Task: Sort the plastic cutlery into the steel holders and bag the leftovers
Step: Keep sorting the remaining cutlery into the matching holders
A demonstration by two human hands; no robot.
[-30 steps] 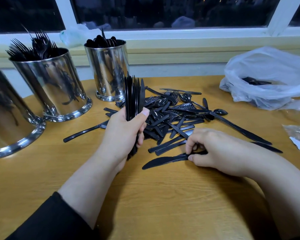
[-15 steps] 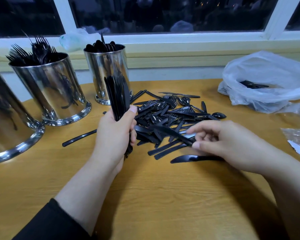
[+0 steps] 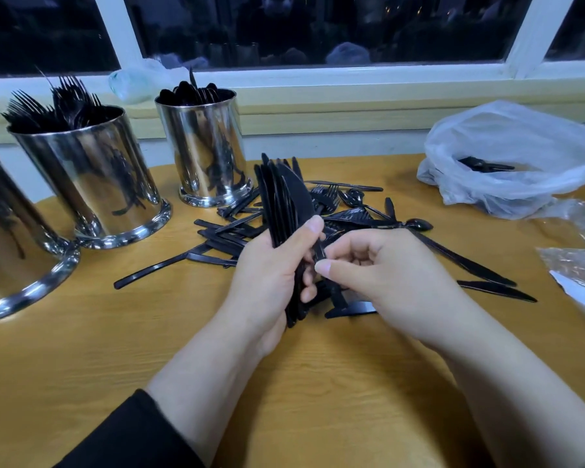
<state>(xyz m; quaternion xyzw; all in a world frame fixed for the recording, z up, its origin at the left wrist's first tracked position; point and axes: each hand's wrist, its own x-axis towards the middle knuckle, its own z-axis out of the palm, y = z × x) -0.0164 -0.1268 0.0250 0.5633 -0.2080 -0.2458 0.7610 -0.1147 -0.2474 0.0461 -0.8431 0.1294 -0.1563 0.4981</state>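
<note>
My left hand (image 3: pixel 267 275) grips an upright bundle of black plastic knives (image 3: pixel 282 201), blades up. My right hand (image 3: pixel 382 275) pinches the handle of one black knife (image 3: pixel 320 251) and holds it against the bundle. Behind the hands lies a loose pile of black cutlery (image 3: pixel 345 211) on the wooden table (image 3: pixel 284 383). Three steel holders stand at the left: one with forks (image 3: pixel 92 177), one with spoons (image 3: pixel 206 146), and a third (image 3: pixel 11 251) cut off by the frame edge.
A clear plastic bag (image 3: pixel 517 160) holding a few black pieces sits at the back right. More clear wrapping (image 3: pixel 578 271) lies at the right edge. Two knives (image 3: pixel 487 282) lie apart on the right. A window sill runs behind the holders.
My right hand lifted a knife off the table and brought it left to the bundle. My left hand shifted right with the bundle, toward the middle.
</note>
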